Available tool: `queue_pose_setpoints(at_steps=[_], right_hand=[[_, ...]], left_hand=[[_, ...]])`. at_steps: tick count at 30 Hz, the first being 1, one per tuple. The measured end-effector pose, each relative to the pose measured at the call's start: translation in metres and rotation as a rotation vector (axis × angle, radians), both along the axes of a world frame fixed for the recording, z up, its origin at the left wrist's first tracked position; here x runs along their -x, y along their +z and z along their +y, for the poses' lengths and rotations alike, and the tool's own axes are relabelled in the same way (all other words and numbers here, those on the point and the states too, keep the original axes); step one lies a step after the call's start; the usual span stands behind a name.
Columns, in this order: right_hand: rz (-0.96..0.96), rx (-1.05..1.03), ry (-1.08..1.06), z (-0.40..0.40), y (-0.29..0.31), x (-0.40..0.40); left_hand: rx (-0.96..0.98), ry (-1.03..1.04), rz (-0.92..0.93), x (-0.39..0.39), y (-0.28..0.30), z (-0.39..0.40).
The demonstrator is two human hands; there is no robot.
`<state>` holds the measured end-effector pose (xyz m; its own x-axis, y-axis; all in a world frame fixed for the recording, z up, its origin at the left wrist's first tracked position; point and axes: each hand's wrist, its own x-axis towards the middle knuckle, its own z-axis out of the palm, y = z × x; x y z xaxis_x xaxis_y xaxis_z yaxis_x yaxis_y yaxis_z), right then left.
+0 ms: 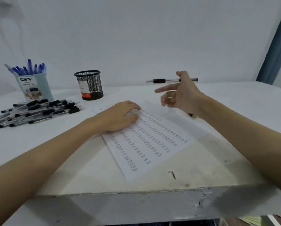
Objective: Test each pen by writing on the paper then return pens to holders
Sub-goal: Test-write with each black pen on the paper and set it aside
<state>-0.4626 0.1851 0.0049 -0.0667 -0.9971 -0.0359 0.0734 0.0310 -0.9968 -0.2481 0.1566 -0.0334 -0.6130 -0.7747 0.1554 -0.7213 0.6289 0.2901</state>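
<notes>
1. head view, hands: the right hand (179, 93) is raised above the far side of the paper (154, 144), holding a black-grip pen (170, 80) level, its tip pointing left toward the holders. the pen passes between thumb and upper fingers; the lower fingers are loosely spread and hold nothing. the left hand (120, 117) lies flat on the paper's upper left part, fingers relaxed, pinning the sheet.
2. head view, task things: the paper lies slanted on the white table (234, 101), filled with rows of small written marks. a black mesh holder (89, 85) stands beyond the paper and looks empty, though its depth is hard to judge. a pale blue holder (34, 87) at far left is full of blue-capped pens (30, 69). a pile of black-grip pens (35, 112) lies loose in front of it.
3. step in hand: judging by the lifted, sideways pen, it seems to be in transit, most likely heading to a holder.
4. next move: it calls for tipping the pen upright over the mesh holder's mouth and releasing it, then taking another from the pile.
</notes>
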Motion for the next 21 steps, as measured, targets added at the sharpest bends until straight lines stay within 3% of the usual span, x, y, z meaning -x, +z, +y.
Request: queue_pose_setpoints(at_steps=[3,8,13,21], right_hand=[[0.220,0.027,-0.031,-0.002,-0.008,0.002],[0.248,0.166,-0.161,-0.008,-0.025,-0.007],[0.381,0.235,-0.010,0.001,-0.033,-0.024],[0.376,0.278,-0.092,0.007,-0.035,-0.022]], left_hand=[[-0.014,0.005,-0.009,0.004,-0.001,-0.006],[-0.036,-0.028,0.054,0.006,-0.008,-0.010],[-0.064,-0.012,0.137,0.005,-0.010,-0.009],[-0.069,-0.002,0.152,0.005,-0.010,-0.009]])
